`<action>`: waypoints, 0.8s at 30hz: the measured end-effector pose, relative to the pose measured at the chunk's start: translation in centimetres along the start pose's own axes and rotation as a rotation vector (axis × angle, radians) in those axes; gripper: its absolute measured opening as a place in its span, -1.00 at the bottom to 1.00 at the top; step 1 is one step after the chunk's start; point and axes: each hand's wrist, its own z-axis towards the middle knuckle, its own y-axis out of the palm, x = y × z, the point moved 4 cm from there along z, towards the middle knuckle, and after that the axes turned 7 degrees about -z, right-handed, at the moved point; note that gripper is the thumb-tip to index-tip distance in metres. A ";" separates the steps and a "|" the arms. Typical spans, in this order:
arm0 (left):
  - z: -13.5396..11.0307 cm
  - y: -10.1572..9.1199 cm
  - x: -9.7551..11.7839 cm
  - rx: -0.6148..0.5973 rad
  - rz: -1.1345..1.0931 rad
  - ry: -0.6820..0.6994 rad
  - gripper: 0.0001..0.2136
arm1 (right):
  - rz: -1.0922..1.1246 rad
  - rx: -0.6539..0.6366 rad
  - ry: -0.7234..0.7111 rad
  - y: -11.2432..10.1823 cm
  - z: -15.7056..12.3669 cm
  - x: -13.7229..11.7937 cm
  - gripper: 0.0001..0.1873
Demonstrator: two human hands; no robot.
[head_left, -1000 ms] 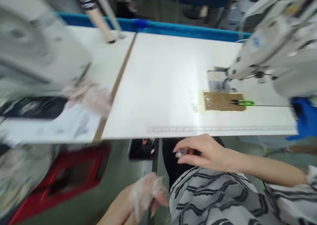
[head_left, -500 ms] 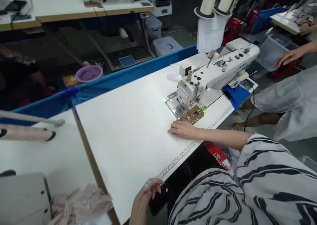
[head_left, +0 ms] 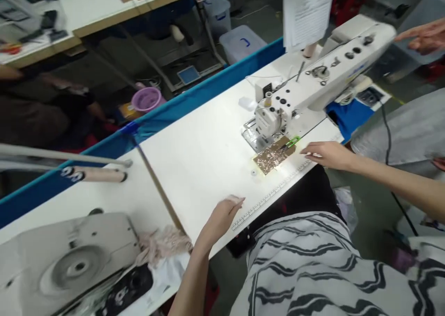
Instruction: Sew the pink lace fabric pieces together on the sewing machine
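Note:
My left hand point(head_left: 222, 218) is over the front part of the white sewing table point(head_left: 194, 163), fingers drawn together. A whitish patch shows at its fingers; I cannot make out whether it is held or stuck on. My right hand point(head_left: 323, 154) reaches in from the right, fingers stretched and holding nothing visible, just right of green-handled thread snips point(head_left: 294, 142). These lie across a shiny brown plate point(head_left: 271, 159) in front of the sewing machine point(head_left: 274, 119). By the plate's left corner is a small round disc point(head_left: 253, 173).
A measuring scale point(head_left: 267, 196) runs along the table's front edge. Blue cloth point(head_left: 194, 93) borders the back. At lower left are another machine point(head_left: 79, 260) and crumpled pale fabric point(head_left: 163, 244). Another person's hand point(head_left: 424, 35) points in from the upper right.
My right hand has lifted off the brown plate's near end and moved right, past the snips. My left hand has risen from the table's front edge to over the tabletop. The view has shifted.

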 end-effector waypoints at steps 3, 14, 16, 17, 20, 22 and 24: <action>1.4 0.4 0.6 0.114 -0.050 -0.060 -0.68 | 0.069 -0.122 -0.026 -0.5 -2.2 4.4 -0.80; 4.5 7.2 6.8 0.264 -0.510 -0.070 -0.51 | 0.964 -0.925 -0.706 5.0 6.6 -11.5 -0.32; 4.5 7.1 6.2 0.279 -0.537 -0.056 -0.44 | 0.991 -0.947 -0.753 5.2 7.7 -12.0 -0.40; 4.5 6.8 5.7 0.327 -0.574 -0.060 -0.45 | 0.997 -0.929 -0.754 5.2 8.0 -11.9 -0.45; 4.3 6.0 4.2 0.396 -0.610 -0.065 -0.43 | 0.997 -0.852 -0.715 4.8 8.2 -12.0 -0.56; 4.1 5.7 3.6 0.375 -0.597 -0.074 -0.40 | 0.999 -0.860 -0.714 4.3 8.3 -12.5 -0.65; 4.0 5.4 3.4 0.349 -0.578 -0.109 -0.37 | 0.995 -0.889 -0.718 3.9 8.5 -13.1 -0.71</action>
